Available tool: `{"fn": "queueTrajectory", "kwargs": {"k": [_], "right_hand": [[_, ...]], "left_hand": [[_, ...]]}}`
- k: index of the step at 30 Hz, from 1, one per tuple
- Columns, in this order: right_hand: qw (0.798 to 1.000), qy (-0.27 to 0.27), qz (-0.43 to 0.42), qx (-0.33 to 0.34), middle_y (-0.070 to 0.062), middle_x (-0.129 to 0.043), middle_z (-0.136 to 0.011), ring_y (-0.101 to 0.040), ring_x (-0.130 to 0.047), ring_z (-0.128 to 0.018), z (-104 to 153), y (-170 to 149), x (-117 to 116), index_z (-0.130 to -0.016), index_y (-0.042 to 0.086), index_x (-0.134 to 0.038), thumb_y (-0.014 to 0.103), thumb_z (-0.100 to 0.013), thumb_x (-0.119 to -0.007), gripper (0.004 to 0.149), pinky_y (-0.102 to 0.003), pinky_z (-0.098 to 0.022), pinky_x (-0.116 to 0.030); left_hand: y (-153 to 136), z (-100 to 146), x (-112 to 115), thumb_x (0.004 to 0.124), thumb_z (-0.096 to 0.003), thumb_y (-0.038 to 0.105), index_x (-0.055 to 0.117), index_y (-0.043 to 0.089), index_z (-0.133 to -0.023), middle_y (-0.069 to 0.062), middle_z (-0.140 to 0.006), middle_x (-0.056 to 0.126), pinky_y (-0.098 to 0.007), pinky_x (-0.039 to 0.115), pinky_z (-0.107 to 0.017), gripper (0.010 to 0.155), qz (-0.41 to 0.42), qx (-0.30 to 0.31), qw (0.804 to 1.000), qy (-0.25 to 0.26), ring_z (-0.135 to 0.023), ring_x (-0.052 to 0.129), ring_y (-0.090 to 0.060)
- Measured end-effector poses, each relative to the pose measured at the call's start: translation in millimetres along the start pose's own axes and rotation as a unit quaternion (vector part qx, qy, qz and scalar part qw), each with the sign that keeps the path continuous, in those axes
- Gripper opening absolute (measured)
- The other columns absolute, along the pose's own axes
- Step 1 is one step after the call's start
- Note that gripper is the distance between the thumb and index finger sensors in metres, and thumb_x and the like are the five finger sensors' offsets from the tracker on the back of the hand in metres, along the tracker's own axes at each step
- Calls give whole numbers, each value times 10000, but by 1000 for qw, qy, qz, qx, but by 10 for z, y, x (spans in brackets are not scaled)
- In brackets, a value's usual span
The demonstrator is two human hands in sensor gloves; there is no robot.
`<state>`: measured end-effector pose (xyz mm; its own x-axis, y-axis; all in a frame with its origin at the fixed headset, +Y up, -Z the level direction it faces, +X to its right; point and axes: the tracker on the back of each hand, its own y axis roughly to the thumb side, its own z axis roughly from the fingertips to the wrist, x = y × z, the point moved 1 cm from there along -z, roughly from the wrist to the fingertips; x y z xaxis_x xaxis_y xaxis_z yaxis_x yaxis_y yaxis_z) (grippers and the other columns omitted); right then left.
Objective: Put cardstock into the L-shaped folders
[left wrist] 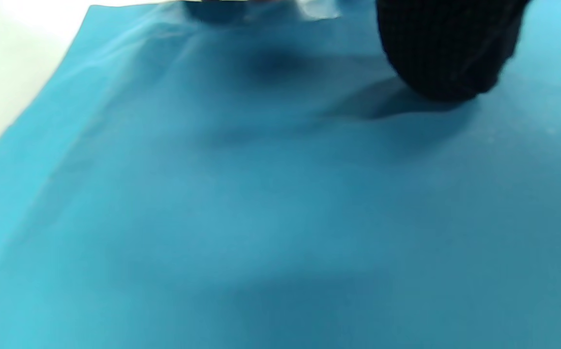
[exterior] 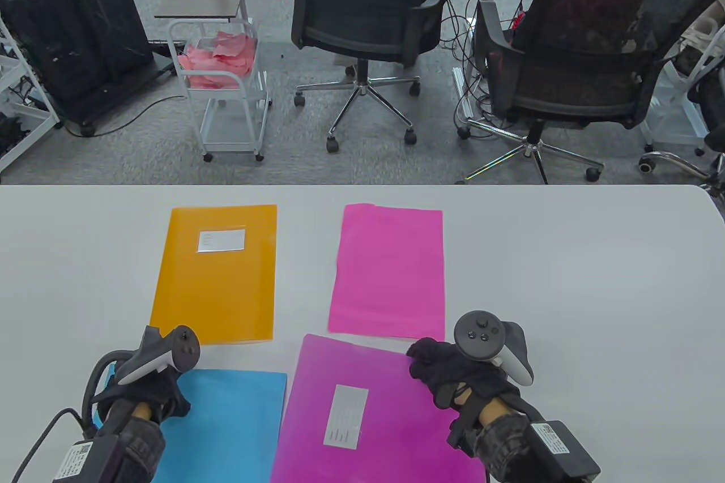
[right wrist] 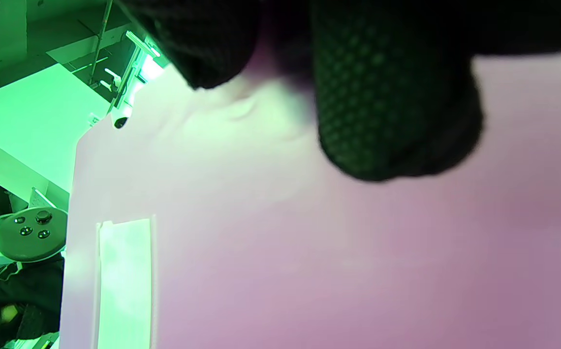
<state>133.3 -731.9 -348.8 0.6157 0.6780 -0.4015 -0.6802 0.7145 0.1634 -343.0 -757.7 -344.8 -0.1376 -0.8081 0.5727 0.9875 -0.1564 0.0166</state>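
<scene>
A blue cardstock sheet [exterior: 232, 426] lies at the near left. My left hand [exterior: 153, 392] rests on its far left corner, and a gloved fingertip [left wrist: 447, 53] touches the sheet [left wrist: 261, 218] in the left wrist view. A magenta L-shaped folder [exterior: 374, 409] with a white label lies at the near middle. My right hand [exterior: 436, 367] holds its far right corner, where two gloved fingers [right wrist: 397, 111] curl over the folder [right wrist: 334, 266]. An orange folder [exterior: 218, 273] and a pink cardstock sheet [exterior: 388, 270] lie flat further back, untouched.
The white table [exterior: 595, 290] runs wide to the right and ends at its far edge about mid-frame. Beyond it on the floor stand two office chairs [exterior: 368, 7], a white cart [exterior: 224, 81] with pink sheets, and a black cabinet.
</scene>
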Motion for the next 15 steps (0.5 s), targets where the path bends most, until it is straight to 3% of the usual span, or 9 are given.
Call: {"fn": "queueTrajectory", "kwargs": {"k": [15], "right_hand": [[1000,7,2,-5,-181,-891,-556,-244,-1000,-180,1,0,-15,-787,145,-697,353,-387,-780,459,-336,-56,-862]], "left_hand": [[-13,-16,11,908,-334,528,366,352,-1029,-137,-1165,368,-708,438,-743,899,5,9,1000,25,-1096,530,-474]]}}
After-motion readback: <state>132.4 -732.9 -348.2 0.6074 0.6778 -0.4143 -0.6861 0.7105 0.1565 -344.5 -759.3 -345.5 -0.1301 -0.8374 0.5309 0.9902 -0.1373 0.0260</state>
